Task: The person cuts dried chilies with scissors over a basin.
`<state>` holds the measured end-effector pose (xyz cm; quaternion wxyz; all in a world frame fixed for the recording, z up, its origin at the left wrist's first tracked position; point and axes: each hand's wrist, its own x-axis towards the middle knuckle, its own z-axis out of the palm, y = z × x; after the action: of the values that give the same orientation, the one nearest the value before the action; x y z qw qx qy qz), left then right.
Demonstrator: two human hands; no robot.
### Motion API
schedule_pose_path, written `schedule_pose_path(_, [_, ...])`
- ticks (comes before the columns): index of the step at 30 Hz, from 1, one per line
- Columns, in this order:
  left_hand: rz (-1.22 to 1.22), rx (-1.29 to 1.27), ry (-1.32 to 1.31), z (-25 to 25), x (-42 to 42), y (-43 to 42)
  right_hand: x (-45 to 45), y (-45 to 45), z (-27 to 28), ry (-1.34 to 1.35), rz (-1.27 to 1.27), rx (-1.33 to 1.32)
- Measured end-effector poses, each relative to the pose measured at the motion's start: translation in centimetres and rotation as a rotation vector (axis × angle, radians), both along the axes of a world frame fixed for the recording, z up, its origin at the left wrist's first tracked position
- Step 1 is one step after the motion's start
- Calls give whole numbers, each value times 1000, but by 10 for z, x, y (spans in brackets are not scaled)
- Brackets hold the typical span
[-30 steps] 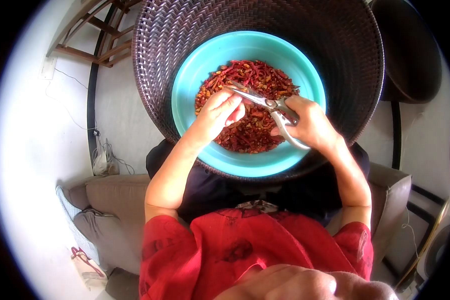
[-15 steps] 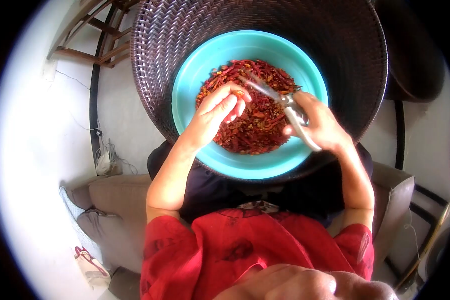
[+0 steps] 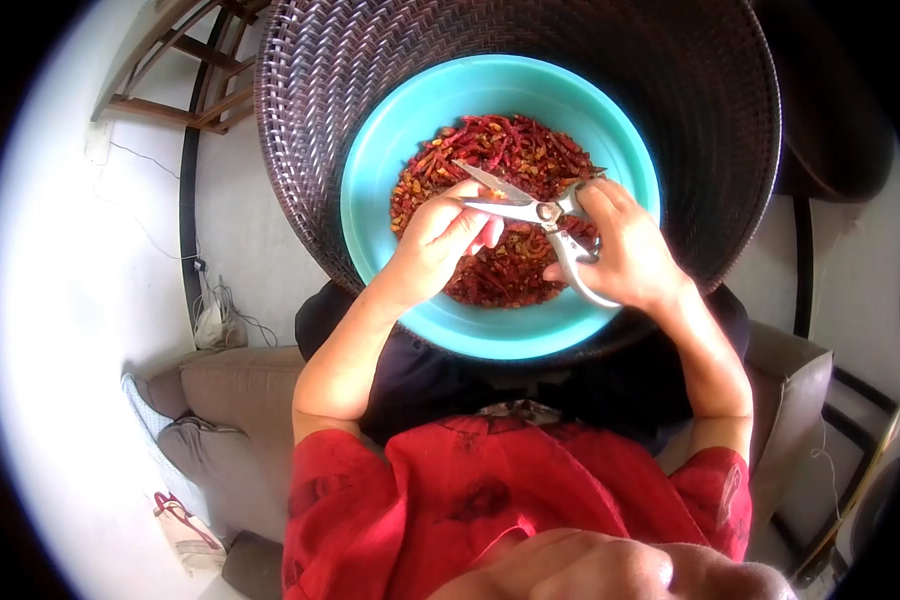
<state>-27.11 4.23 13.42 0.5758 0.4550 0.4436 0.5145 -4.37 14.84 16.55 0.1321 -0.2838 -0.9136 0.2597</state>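
Observation:
A turquoise basin (image 3: 370, 165) holds a heap of dried red chilies (image 3: 515, 145), some whole and some in pieces. Over the heap, my right hand (image 3: 625, 245) grips metal scissors (image 3: 548, 212) by the handles, with the blades apart and pointing left. My left hand (image 3: 438, 240) is pinched closed at the blades, thumb against fingers. A small piece of dried chili seems to be in that pinch, mostly hidden by the fingers and the blade.
The basin sits within a large dark woven basket (image 3: 310, 130) across my lap. Around me is a brown sofa (image 3: 240, 400). A wooden ladder-like frame (image 3: 185, 90) stands at upper left, with cables and a white bag (image 3: 215, 325) below it.
The scissors have moved left and slightly down, and their blades have opened around the fingertips of my left hand. The left hand has shifted slightly, still pinched.

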Motion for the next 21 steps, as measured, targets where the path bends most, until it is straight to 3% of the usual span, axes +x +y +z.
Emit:
schedule_pose_path(6, [39,-167,-74,0,-5,-2,0,2,0,-33,-23,-121])
schedule_pose_path(21, [72,-287,-85,-3,-6,1,2,4,3,-102,-16,-221])
